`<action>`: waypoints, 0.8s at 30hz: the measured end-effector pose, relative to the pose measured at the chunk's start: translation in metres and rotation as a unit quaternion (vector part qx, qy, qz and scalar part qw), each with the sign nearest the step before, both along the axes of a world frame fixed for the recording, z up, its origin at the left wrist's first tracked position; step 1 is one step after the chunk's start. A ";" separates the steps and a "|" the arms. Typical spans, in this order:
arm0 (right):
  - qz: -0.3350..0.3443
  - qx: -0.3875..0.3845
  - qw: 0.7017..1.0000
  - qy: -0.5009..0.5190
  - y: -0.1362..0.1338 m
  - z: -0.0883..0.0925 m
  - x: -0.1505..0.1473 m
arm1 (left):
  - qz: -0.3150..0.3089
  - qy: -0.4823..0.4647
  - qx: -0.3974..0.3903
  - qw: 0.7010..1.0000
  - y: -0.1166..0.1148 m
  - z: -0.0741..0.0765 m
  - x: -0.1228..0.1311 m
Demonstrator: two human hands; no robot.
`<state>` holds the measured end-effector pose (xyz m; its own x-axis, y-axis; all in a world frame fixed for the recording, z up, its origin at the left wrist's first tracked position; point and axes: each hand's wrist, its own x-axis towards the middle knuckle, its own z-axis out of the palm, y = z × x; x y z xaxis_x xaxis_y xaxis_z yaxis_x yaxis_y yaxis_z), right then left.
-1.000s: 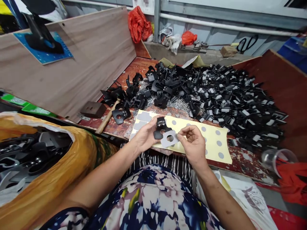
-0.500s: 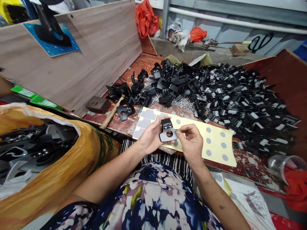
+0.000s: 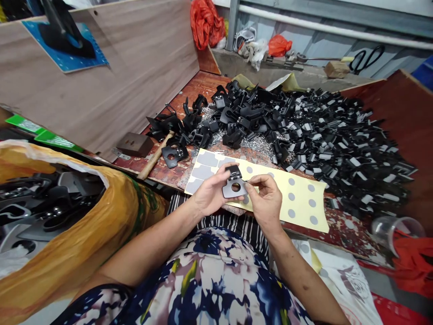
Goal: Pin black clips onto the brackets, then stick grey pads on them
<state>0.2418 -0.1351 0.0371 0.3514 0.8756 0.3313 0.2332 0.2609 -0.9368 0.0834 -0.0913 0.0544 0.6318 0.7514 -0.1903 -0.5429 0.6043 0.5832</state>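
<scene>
My left hand [image 3: 210, 192] is closed around a black plastic clip [image 3: 230, 192], its flat grey face with a round hole turned up towards me. A small metal spring shows at the clip's hinge. Thumb and finger of my right hand [image 3: 267, 198] pinch the right edge of that grey face; whether they grip the plate or a thin grey layer on it, I cannot tell. Below both hands lies a yellow sticker sheet [image 3: 304, 208] with grey shaped pieces on the left and rows of grey dots. A similar clip [image 3: 174, 155] lies beyond my left hand.
A large heap of black clips [image 3: 324, 140] covers the right of the red table, with loose metal springs [image 3: 259, 146] beside it. A wooden-handled hammer [image 3: 155, 157] and dark block [image 3: 134, 144] sit left. An orange sack [image 3: 125, 203] holds more parts; a clear tub [image 3: 394, 230] stands right.
My hands and the clip keep nearly the same pose, my right fingers still at its right edge. The whole view has shifted slightly.
</scene>
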 end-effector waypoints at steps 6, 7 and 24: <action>-0.032 0.074 0.980 -0.180 -0.005 -0.003 -0.007 | 0.161 0.148 0.143 0.965 -0.010 -0.015 0.016; -0.040 0.096 0.973 -0.207 -0.005 -0.004 -0.008 | 0.177 0.158 0.147 0.960 -0.011 -0.018 0.017; 0.271 -0.117 0.950 0.103 -0.008 0.009 0.011 | 0.079 0.272 0.342 0.896 -0.037 0.017 -0.034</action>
<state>0.2529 -0.1428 0.0461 -0.1354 0.9877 0.0780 -0.0702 0.0690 -0.9951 0.0499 -0.1282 0.0709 0.4616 0.8813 0.1014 -0.1139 -0.0545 0.9920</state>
